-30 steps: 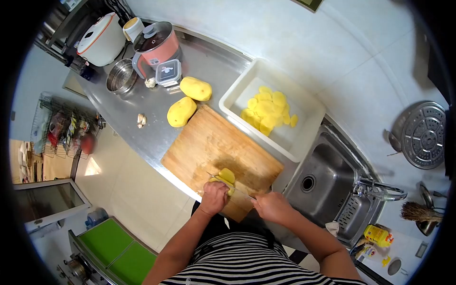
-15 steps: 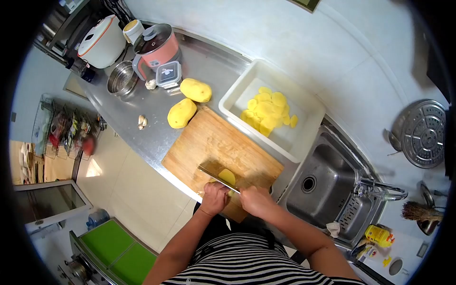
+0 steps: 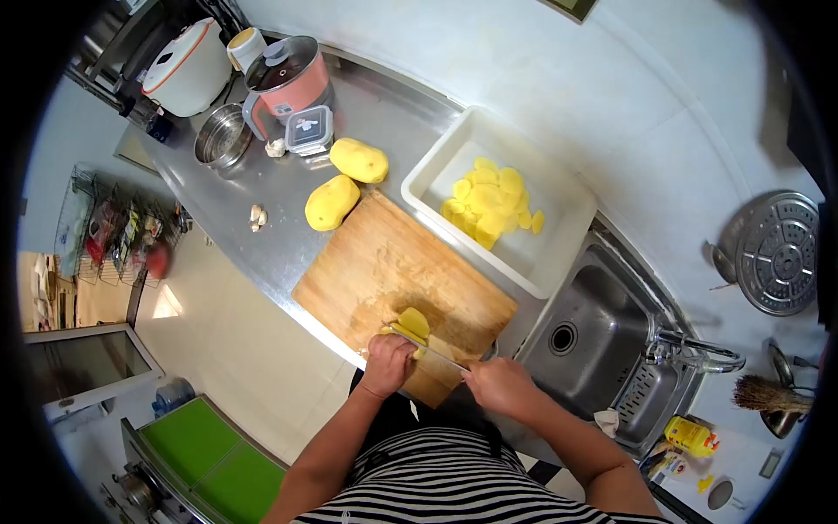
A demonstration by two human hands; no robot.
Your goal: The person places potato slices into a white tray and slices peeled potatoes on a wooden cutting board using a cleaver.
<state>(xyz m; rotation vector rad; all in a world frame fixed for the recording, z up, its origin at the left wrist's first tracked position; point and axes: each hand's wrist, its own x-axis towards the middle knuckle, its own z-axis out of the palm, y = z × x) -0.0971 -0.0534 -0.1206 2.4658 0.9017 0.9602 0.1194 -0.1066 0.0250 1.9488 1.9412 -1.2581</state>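
Note:
My right hand [image 3: 501, 386] is closed round the handle of a kitchen knife [image 3: 436, 355], whose blade points left across the near part of a wooden cutting board [image 3: 375, 258]. My left hand [image 3: 389, 361] has its fingers curled on a piece of potato, mostly covered by the hand, at the board's near edge. Just beyond the blade, cut potato slices [image 3: 413, 323] lean together on the wood. Two whole peeled potatoes, one nearer [image 3: 332, 203] and one farther [image 3: 359, 161], rest on the steel counter off the board's far left corner.
A white tub [image 3: 428, 188] with yellow potato slices [image 3: 491, 203] stands beyond the board. The sink [image 3: 602, 310] is on the right. Garlic cloves [image 3: 258, 217], a steel bowl [image 3: 223, 140], a lidded container [image 3: 309, 131] and a pink pot [image 3: 297, 90] occupy the left counter.
The blade has come down and shifted right, with my right hand moving right and slightly nearer me. Another slice now leans beyond the knife. My left hand stays on the potato.

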